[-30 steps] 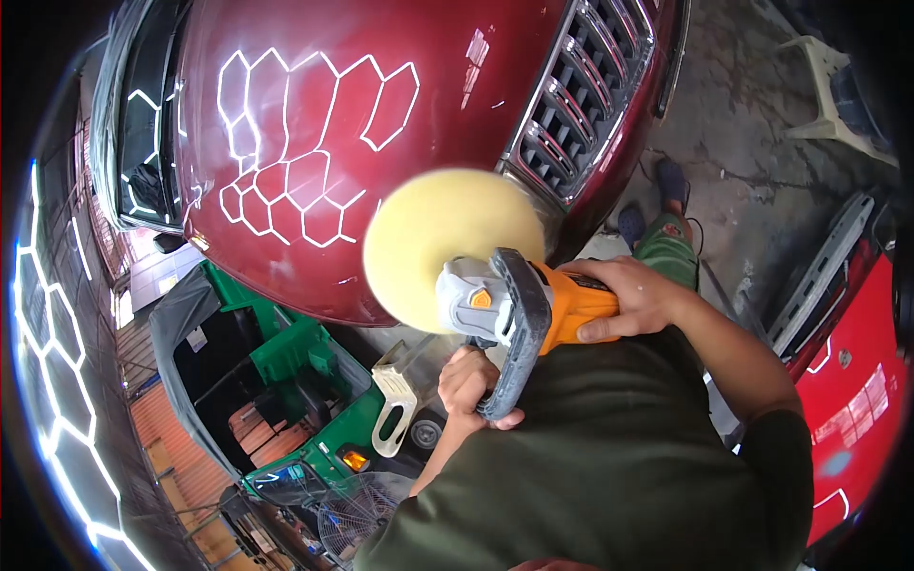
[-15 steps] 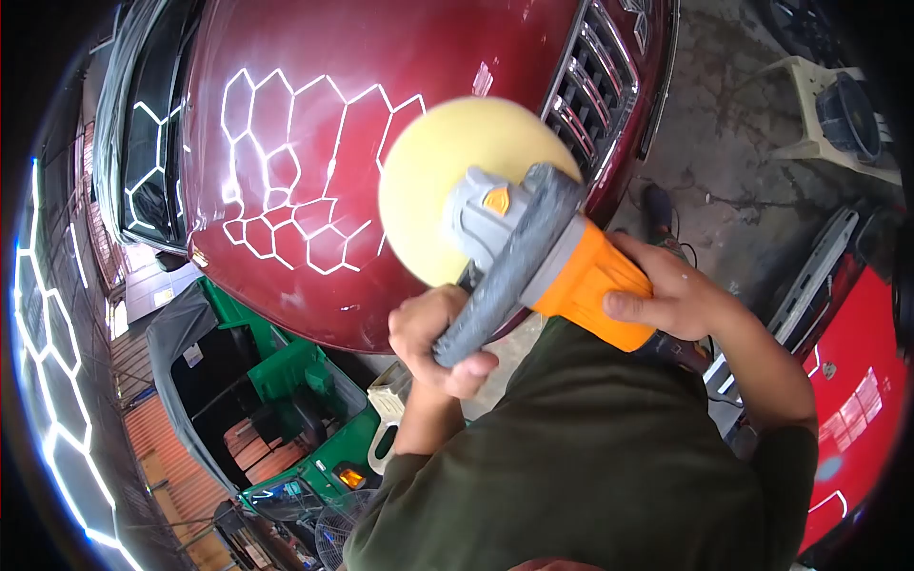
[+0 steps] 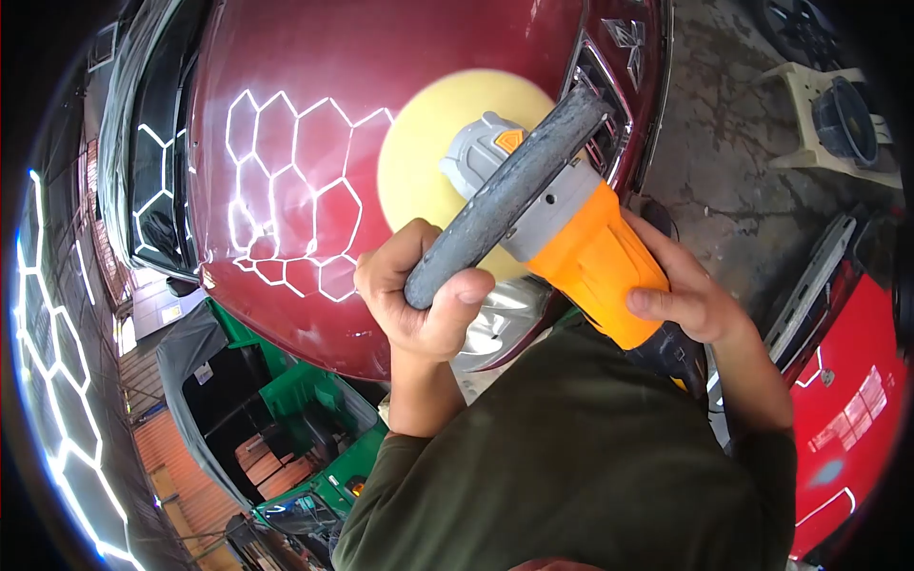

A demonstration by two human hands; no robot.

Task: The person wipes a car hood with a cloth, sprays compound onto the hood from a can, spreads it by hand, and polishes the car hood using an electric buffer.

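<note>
An orange and grey car polisher (image 3: 600,262) is held over the dark red car hood (image 3: 286,57). Its round yellow foam pad (image 3: 419,143) lies over the paint, blurred at the rim; whether it presses on the surface I cannot tell. My left hand (image 3: 409,290) is closed around the lower end of the grey loop handle (image 3: 505,195), thumb on the near side. Around the orange body my right hand (image 3: 685,295) is wrapped, its thumb on top and its other fingers mostly hidden. The black rear end of the tool hangs below that hand.
The car's grille (image 3: 605,86) and headlight (image 3: 500,324) edge the hood. A green vehicle (image 3: 324,409) stands at lower left, a bright red panel (image 3: 852,409) at right. On a cream plastic chair (image 3: 804,119) sits a dark bucket (image 3: 844,119).
The polisher has tilted, its handle now turned more towards me and its pad slightly higher in view. Both hands keep their grip; the left has moved up and left. The headlight has come into view.
</note>
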